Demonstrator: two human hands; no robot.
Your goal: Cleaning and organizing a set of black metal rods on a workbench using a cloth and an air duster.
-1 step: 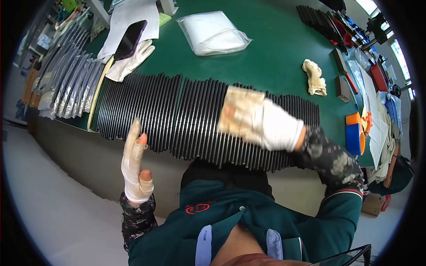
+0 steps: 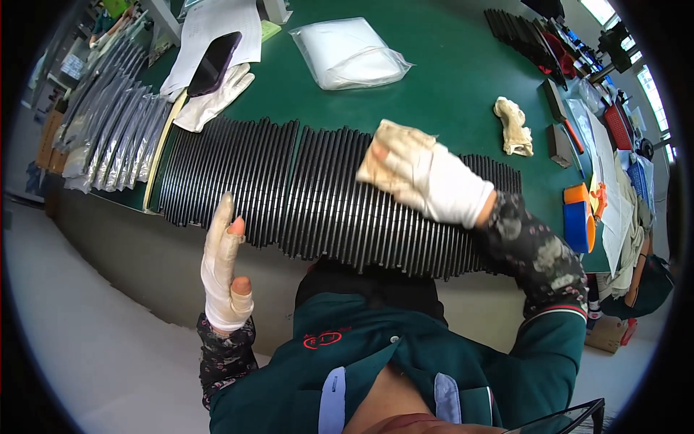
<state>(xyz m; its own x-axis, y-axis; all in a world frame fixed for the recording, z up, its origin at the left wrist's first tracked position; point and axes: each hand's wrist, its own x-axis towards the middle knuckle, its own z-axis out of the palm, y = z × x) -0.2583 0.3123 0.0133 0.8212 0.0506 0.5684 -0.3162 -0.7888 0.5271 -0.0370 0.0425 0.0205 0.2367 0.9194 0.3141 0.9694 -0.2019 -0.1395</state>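
Observation:
Many thin black rods [image 2: 246, 173] lie side by side in a row across the near edge of the green table, with a narrow gap between two groups. My right hand [image 2: 452, 184], in a white glove, holds a folded beige cloth [image 2: 387, 155] flat on top of the right-hand group, near the rods' far ends. At the near edge of the left group is my left hand [image 2: 228, 267], in a worn white glove with some bare fingertips. Its fingers are stretched out, their tips by the rod ends, and it holds nothing.
Bagged rods [image 2: 119, 141] are stacked at the left. Beyond the row lie a phone [image 2: 215, 65] on a spare glove [image 2: 217, 98], papers [image 2: 199, 32] and a white plastic-wrapped packet [image 2: 350, 54]. To the right are a crumpled cloth [image 2: 513, 126], dark blocks [image 2: 558, 145] and tape rolls [image 2: 576, 220].
My right hand and the cloth have slid away from me along the rods, toward their far ends. My left hand stays almost in place.

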